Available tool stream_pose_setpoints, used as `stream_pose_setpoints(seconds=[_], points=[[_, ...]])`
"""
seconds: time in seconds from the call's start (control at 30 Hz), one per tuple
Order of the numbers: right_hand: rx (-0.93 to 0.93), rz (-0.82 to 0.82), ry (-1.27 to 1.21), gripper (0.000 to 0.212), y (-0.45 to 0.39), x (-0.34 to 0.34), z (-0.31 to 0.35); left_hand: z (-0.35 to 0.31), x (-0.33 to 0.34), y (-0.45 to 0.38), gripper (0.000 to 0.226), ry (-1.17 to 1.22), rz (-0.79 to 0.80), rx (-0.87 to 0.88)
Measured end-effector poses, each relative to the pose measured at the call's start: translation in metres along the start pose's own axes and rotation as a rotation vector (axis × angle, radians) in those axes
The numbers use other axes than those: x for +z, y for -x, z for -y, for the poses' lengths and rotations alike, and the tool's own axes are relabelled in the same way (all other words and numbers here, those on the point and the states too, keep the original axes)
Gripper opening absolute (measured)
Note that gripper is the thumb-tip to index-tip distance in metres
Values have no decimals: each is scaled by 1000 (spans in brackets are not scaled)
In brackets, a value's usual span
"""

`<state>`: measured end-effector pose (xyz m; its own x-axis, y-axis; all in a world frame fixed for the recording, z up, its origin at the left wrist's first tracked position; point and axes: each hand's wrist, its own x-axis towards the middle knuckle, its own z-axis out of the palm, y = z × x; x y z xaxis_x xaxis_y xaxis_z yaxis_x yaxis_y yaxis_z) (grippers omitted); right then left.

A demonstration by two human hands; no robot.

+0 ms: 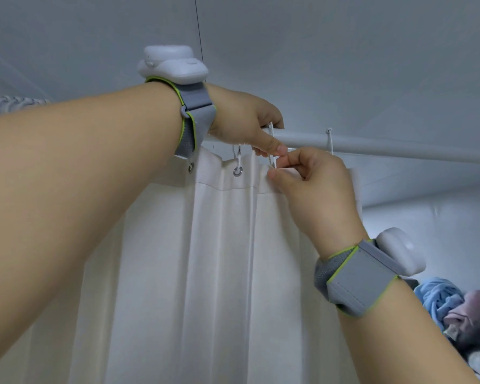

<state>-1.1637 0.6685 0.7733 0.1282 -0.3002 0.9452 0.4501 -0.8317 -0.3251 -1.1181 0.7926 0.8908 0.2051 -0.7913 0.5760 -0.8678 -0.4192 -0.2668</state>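
A white shower curtain (219, 245) hangs from a white rod (372, 146) by white plastic hooks. One hook (238, 159) passes through a metal eyelet (237, 171); another hook (329, 139) hangs bare on the rod to the right. My left hand (244, 120) is raised at the rod, thumb and fingers pinching a third hook (271, 134). Just below it, my right hand (313, 184) pinches the curtain's top hem against that hook. The eyelet there is hidden by my fingers. Both wrists wear grey straps with white devices.
The ceiling is close above the rod. Bunched hooks or rings (9, 105) sit far left on the rod. A pile of blue and pink cloth (455, 309) lies at the lower right. A thin dark cord (198, 26) hangs from the ceiling.
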Motion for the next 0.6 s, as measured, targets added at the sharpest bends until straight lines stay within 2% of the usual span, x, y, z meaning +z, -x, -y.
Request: stream_pose_setpoints(seconds=[0.07, 0.13, 0.23, 0.33, 0.4, 0.53, 0.6], points=[[-64, 104, 170, 16, 5, -7, 2, -2, 0, 1, 33, -53, 4, 0], [-150, 129, 330, 25, 11, -11, 4, -2, 1, 2, 36, -71, 0, 8], [-289, -87, 249, 20, 17, -19, 3, -2, 6, 4, 36, -84, -51, 7], [-327, -348, 279, 23, 16, -33, -5, -6, 9, 4, 32, -73, -55, -8], [-237, -385, 283, 29, 11, -38, -12, -6, 10, 3, 29, -73, -47, -17], [29, -210, 70, 28, 1, -38, -16, -10, 14, 3, 18, -132, -110, -7], [106, -161, 47, 27, 0, -36, -18, -8, 16, 3, 17, -160, -142, -2]])
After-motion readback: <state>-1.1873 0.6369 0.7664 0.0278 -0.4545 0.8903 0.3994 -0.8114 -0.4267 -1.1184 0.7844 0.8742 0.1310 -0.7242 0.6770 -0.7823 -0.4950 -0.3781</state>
